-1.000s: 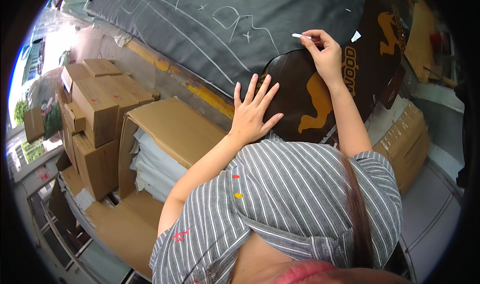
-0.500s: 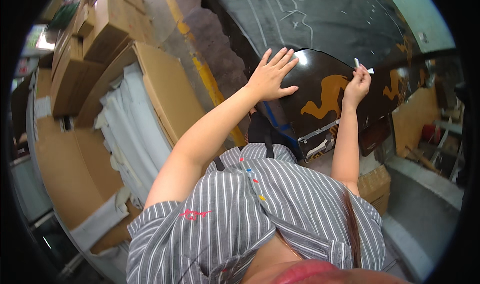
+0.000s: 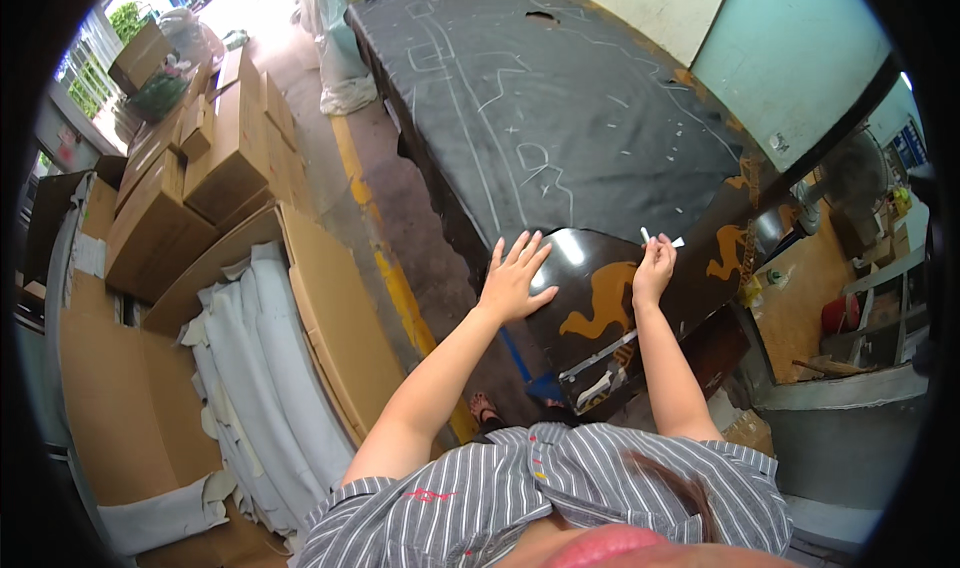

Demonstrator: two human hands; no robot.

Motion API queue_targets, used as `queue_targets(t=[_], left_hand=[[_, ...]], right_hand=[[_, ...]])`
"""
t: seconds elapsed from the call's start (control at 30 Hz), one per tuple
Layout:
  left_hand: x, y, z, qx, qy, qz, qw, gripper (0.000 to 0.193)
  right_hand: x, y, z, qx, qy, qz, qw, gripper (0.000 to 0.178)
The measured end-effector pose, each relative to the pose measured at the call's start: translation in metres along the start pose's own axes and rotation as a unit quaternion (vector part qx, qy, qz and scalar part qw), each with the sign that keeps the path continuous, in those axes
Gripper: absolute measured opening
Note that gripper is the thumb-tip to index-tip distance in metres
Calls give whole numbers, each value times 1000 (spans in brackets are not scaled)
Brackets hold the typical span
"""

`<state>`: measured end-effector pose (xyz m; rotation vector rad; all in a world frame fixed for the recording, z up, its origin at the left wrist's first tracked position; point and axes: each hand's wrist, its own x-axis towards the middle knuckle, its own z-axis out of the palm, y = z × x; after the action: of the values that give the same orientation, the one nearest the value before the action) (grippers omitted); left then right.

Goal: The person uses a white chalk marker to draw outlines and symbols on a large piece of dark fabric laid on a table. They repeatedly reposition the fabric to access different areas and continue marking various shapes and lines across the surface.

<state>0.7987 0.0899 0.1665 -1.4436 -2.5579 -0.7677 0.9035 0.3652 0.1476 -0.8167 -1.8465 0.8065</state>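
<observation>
A large black sheet that looks like leather is spread over a long table, with white drawn lines and short marks on it. Its near edge ends before a glossy dark board bearing orange animal figures. My left hand lies flat with fingers spread at the board's left corner, the fingertips by the sheet's edge. Between the fingers of my right hand is a white chalk-like stick, held over the board's right part near the sheet's edge. A second white tip sticks out beside those fingers.
To my left stands an open cardboard box with folded pale grey material. Stacked cartons rise behind it. A yellow floor line runs beside the table. Plastic-wrapped goods stand farther off; a red container is at right.
The view has tilted up, showing more of the sheet and the far room. My left hand stays flat at the board's corner. My right hand still holds the white chalk-like stick.
</observation>
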Motion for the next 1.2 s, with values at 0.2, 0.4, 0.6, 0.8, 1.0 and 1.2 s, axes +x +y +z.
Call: queue_targets(t=[0.2, 0.4, 0.6, 0.8, 1.0, 1.2], left_hand=[[20, 33, 5, 24, 38, -110, 993, 76], [48, 75, 46, 93, 74, -291, 949, 74], [67, 93, 56, 117, 64, -392, 910, 71], [106, 108, 86, 145, 131, -488, 850, 82], [112, 117, 89, 176, 144, -496, 838, 98], [116, 119, 87, 177, 125, -508, 834, 94]], right_hand=[[53, 42, -61, 374, -30, 322, 869, 25], [169, 128, -119, 448, -22, 334, 829, 30], [284, 169, -93, 483, -117, 369, 785, 39], [351, 189, -53, 488, -176, 412, 749, 31], [378, 199, -43, 357, -272, 420, 789, 26], [351, 158, -70, 217, -357, 322, 849, 28]])
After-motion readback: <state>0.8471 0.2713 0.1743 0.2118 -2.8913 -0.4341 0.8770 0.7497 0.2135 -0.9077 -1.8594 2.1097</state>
